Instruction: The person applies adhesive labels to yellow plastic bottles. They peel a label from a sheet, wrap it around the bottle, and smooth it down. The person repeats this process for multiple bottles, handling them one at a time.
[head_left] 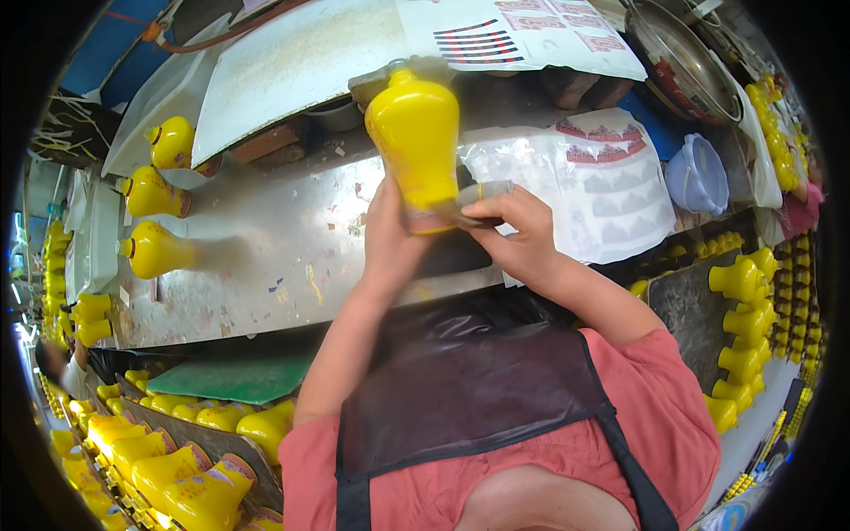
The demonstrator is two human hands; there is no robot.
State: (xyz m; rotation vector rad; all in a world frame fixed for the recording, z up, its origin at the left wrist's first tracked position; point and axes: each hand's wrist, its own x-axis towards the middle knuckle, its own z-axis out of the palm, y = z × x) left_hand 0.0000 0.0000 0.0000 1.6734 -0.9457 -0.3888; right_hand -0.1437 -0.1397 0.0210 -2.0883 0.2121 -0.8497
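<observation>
A glossy yellow vase (414, 128) stands over the metal worktable in front of me, its narrow neck at the far end and a patterned band round its base. My left hand (390, 232) is closed round the lower left side of the vase. On the other side, my right hand (521, 232) pinches a small dark flat piece (460, 215) and presses it against the vase near the base. A grey wrap covers one finger of that hand. The dark piece is partly hidden by the fingers and slightly blurred, so its exact kind does not show.
Three yellow vases (158, 192) stand along the table's left end. A white board (292, 71) and a printed decal sheet (522, 35) lie at the back. Right of me are another decal sheet (611, 190), a lilac bucket (698, 175) and a metal basin (682, 62). Several vases (150, 451) fill boards below.
</observation>
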